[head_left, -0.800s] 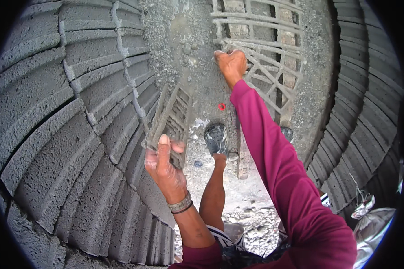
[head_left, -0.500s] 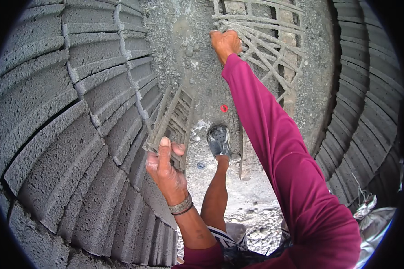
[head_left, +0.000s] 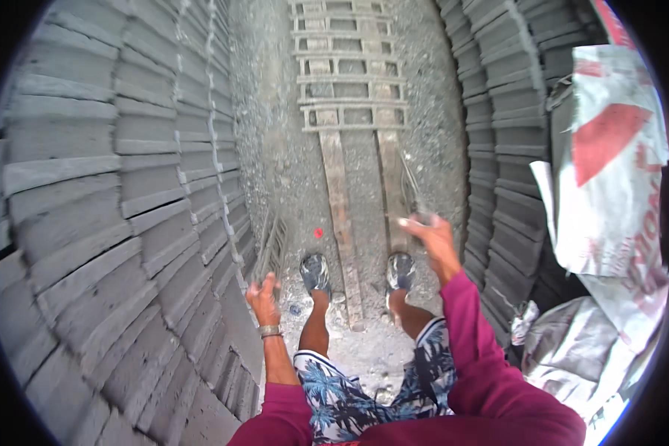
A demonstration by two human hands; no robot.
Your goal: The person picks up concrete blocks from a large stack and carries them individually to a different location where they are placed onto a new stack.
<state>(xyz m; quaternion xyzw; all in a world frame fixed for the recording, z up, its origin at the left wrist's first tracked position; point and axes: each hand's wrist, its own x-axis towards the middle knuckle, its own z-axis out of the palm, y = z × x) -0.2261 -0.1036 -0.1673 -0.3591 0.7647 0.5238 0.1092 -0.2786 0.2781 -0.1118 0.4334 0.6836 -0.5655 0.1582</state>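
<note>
My left hand [head_left: 263, 299] is closed at the lower end of some grey slatted frames [head_left: 276, 245], which stand tilted beside the left stack. On the right, my right hand [head_left: 434, 244] has its thumb out to the left and its fingers curled round a grey slatted frame [head_left: 410, 184]. That frame shows almost edge-on and is blurred by motion. Ahead, a row of similar grey slatted frames [head_left: 354, 80] lies across two wooden rails [head_left: 337, 201]. Both hands are apart from that row.
Tall stacks of rough grey concrete pieces [head_left: 74, 171] wall the left side; more stacked pieces [head_left: 498, 141] rise on the right. White-and-red sacks [head_left: 609, 163] hang over the right stack. My feet straddle the near rail end. A small red ring [head_left: 319, 233] lies on the gravelly ground [head_left: 267, 126].
My right hand has drawn back from the frame row toward me and to the right, bringing a frame along. My left hand stays by the left frames. The view has shifted, showing the sacks.
</note>
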